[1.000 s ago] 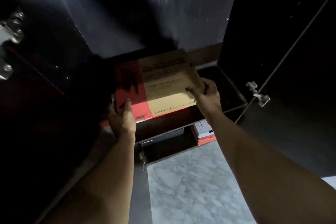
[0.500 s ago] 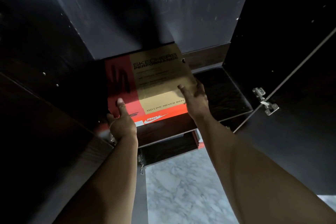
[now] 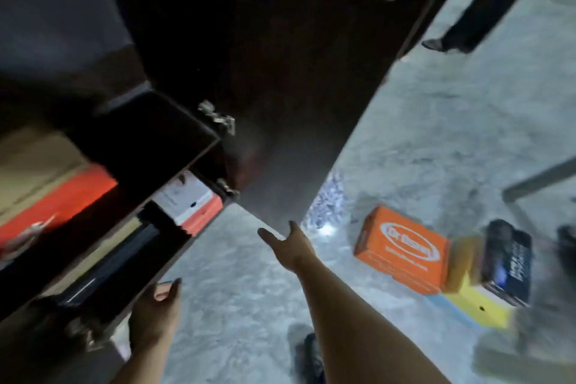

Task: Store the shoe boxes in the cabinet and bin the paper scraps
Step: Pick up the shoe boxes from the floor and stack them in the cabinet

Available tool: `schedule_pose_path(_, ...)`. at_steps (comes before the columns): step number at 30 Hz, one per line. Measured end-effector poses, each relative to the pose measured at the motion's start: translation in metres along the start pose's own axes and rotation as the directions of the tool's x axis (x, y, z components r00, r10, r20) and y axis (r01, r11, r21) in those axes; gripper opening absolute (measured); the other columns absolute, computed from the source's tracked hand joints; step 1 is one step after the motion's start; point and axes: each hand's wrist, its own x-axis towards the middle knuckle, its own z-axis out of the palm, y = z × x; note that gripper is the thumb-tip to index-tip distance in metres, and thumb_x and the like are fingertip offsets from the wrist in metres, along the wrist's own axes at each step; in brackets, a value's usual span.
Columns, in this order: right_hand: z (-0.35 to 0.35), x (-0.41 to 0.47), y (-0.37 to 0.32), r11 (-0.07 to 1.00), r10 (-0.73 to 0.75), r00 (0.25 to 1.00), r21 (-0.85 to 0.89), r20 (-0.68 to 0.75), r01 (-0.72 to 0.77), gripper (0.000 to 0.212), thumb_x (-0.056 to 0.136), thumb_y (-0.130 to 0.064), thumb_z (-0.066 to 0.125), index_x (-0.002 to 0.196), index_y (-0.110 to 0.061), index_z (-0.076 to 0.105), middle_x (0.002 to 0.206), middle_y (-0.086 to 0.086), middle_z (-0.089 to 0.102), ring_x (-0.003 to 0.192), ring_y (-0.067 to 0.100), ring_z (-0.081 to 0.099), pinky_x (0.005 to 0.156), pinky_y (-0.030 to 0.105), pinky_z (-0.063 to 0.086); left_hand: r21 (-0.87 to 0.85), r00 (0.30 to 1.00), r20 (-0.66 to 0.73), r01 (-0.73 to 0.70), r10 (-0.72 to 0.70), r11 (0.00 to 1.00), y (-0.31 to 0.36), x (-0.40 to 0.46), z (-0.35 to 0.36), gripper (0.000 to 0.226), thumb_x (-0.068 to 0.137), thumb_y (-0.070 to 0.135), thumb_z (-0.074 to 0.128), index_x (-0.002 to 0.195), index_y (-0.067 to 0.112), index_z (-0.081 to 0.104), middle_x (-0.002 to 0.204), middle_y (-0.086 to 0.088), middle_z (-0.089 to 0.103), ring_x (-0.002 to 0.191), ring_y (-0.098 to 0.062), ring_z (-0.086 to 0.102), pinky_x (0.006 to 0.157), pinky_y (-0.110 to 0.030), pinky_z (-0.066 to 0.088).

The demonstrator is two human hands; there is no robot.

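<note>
The dark cabinet (image 3: 149, 146) fills the left, its door (image 3: 280, 103) swung open. A tan-and-red shoe box (image 3: 46, 171) lies on the upper shelf, atop an orange one whose front edge shows. A white-and-orange box (image 3: 190, 203) sits on the shelf below. My left hand (image 3: 156, 312) hangs empty, fingers relaxed, by the cabinet's lower front edge. My right hand (image 3: 288, 245) reaches out empty with spread fingers near the door's bottom edge. On the floor to the right lie an orange box (image 3: 402, 249), a yellow box (image 3: 473, 299) and a black box (image 3: 508, 262).
The pale marbled floor (image 3: 237, 274) spreads below. A dark shoe (image 3: 311, 358) shows under my right arm. Another person's dark trouser legs (image 3: 473, 9) stand at the top right. A dark bar (image 3: 542, 178) crosses the right edge.
Both hands have let go of the tan-and-red box, which now rests on the upper shelf. My view has swung right toward the floor boxes and my right hand has reached out.
</note>
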Motion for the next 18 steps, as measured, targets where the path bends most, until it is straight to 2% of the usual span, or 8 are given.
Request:
schedule_pose_path(1, -0.023, 0.002, 0.029, 0.999, 0.045, 0.998, 0.019, -0.04, -0.045, 0.106, 0.085, -0.072, 0.063, 0.161, -0.013, 0.019, 0.161, 0.011, 0.039, 0.147, 0.032, 0.039, 0.117, 0.039, 0.036, 0.087, 0.996, 0.056, -0.068, 0.063, 0.994, 0.012, -0.019, 0.022, 0.029, 0.097, 0.036, 0.063, 0.1, 0.009, 0.072, 0.104, -0.015, 0.073, 0.11, -0.037, 0.066, 0.09, -0.041, 0.048)
schedule_pose_path(3, -0.071, 0.006, 0.083, 0.99, 0.13, 0.984, 0.063, -0.124, -0.123, 0.109, 0.084, -0.072, 0.064, 0.162, -0.013, 0.016, 0.164, 0.013, 0.034, 0.149, 0.032, 0.035, 0.119, 0.04, 0.033, 0.152, 0.978, 0.179, -0.135, 0.107, 0.979, 0.04, -0.051, 0.068, 0.019, 0.096, 0.035, 0.065, 0.097, 0.016, 0.07, 0.101, -0.009, 0.072, 0.112, -0.033, 0.066, 0.091, -0.039, 0.047)
schedule_pose_path(7, -0.166, 0.026, 0.179, 0.962, 0.26, 0.925, 0.162, -0.278, -0.222, 0.112, 0.084, -0.07, 0.065, 0.163, -0.011, 0.013, 0.165, 0.015, 0.031, 0.149, 0.033, 0.035, 0.118, 0.04, 0.033, 0.248, 0.899, 0.393, -0.305, 0.192, 0.92, 0.083, -0.081, 0.179, 0.024, 0.095, 0.036, 0.066, 0.104, 0.015, 0.071, 0.111, -0.009, 0.074, 0.11, -0.03, 0.066, 0.081, -0.033, 0.044)
schedule_pose_path(10, -0.225, 0.043, 0.242, 0.927, 0.357, 0.868, 0.248, -0.344, -0.283, 0.107, 0.086, -0.066, 0.067, 0.162, -0.011, 0.015, 0.16, 0.018, 0.038, 0.146, 0.036, 0.04, 0.113, 0.041, 0.037, 0.341, 0.818, 0.548, -0.409, 0.174, 0.846, 0.11, -0.101, 0.267, 0.029, 0.096, 0.048, 0.059, 0.104, 0.021, 0.068, 0.115, -0.007, 0.072, 0.108, -0.028, 0.064, 0.082, -0.034, 0.046)
schedule_pose_path(12, -0.255, 0.059, 0.28, 0.901, 0.415, 0.833, 0.296, -0.367, -0.318, 0.106, 0.085, -0.066, 0.067, 0.161, -0.011, 0.017, 0.159, 0.018, 0.04, 0.145, 0.037, 0.041, 0.111, 0.043, 0.038, 0.374, 0.77, 0.622, -0.454, 0.145, 0.809, 0.122, -0.113, 0.325, 0.036, 0.096, 0.052, 0.057, 0.11, 0.021, 0.069, 0.117, -0.006, 0.071, 0.109, -0.027, 0.064, 0.084, -0.034, 0.047)
schedule_pose_path(15, -0.285, 0.091, 0.337, 0.851, 0.505, 0.784, 0.361, -0.36, -0.382, 0.106, 0.084, -0.071, 0.064, 0.161, -0.013, 0.02, 0.16, 0.015, 0.039, 0.146, 0.037, 0.04, 0.113, 0.045, 0.038, 0.352, 0.725, 0.673, -0.488, 0.146, 0.799, 0.136, -0.125, 0.408, 0.042, 0.095, 0.048, 0.062, 0.114, 0.012, 0.07, 0.117, -0.011, 0.072, 0.109, -0.029, 0.066, 0.086, -0.035, 0.049)
schedule_pose_path(17, -0.298, 0.123, 0.376, 0.827, 0.542, 0.767, 0.38, -0.343, -0.415, 0.104, 0.082, -0.074, 0.063, 0.159, -0.015, 0.026, 0.157, 0.013, 0.044, 0.143, 0.037, 0.044, 0.113, 0.046, 0.041, 0.365, 0.704, 0.696, -0.514, 0.139, 0.776, 0.14, -0.125, 0.466, 0.044, 0.095, 0.048, 0.062, 0.11, 0.007, 0.067, 0.116, -0.013, 0.071, 0.11, -0.032, 0.065, 0.086, -0.036, 0.048)
schedule_pose_path(18, -0.302, 0.142, 0.397, 0.822, 0.549, 0.763, 0.382, -0.34, -0.422, 0.101, 0.082, -0.074, 0.063, 0.158, -0.016, 0.03, 0.154, 0.012, 0.049, 0.139, 0.037, 0.048, 0.112, 0.046, 0.043, 0.367, 0.7, 0.7, -0.524, 0.143, 0.769, 0.142, -0.124, 0.495, 0.038, 0.095, 0.048, 0.061, 0.103, 0.011, 0.066, 0.115, -0.012, 0.071, 0.11, -0.033, 0.065, 0.085, -0.036, 0.048)
